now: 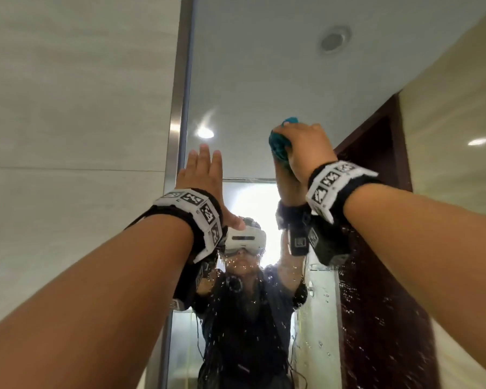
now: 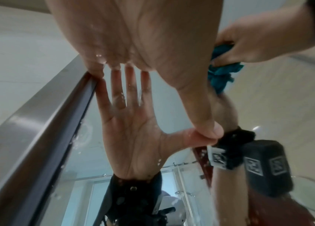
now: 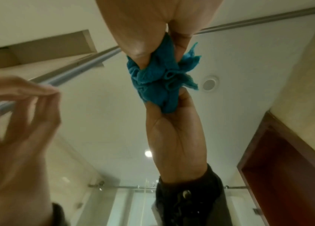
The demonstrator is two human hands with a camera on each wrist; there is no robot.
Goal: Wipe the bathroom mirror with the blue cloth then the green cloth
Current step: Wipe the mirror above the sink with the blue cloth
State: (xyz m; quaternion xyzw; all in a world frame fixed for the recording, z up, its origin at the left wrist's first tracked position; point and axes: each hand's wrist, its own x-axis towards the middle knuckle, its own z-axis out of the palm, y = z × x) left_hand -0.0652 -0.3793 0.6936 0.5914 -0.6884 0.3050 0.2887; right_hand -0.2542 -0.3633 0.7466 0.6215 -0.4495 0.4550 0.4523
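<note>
Up close, both forearms reach upward, each wrist wrapped in a black band (image 1: 191,217) with white coded tags. The right hand (image 1: 306,147) is bunched tight around the blue cloth (image 1: 278,144), a teal-blue, nubbly rag crumpled into a wad, folds and a frayed corner spilling out between thumb and fingers in the right wrist view (image 3: 158,76). That wad is pushed up against the mirror (image 1: 250,80), high on the glass, right of centre, meeting its own reflection there. The wrist is cocked back, knuckles toward the camera, fingers curled round the cloth.

Over to the left hand (image 1: 202,169): fingers straight and close together, palm toward the glass, holding nothing. In the left wrist view the fingertips (image 2: 114,67) meet their reflection, and the thumb tip touches its mirrored twin too, so it looks planted flat on the glass, though how hard it presses is tough to call. It sits just beside the mirror's metal frame (image 1: 177,130), lower than the right hand.

Farther off, water droplets (image 1: 357,290) speckle the lower glass, thick over the reflected dark door (image 1: 376,220). Beyond them, the reflection shows the person in a white headset (image 1: 244,240), the pale ceiling, a round ceiling fitting (image 1: 333,40) and a bright spot lamp (image 1: 205,133).
</note>
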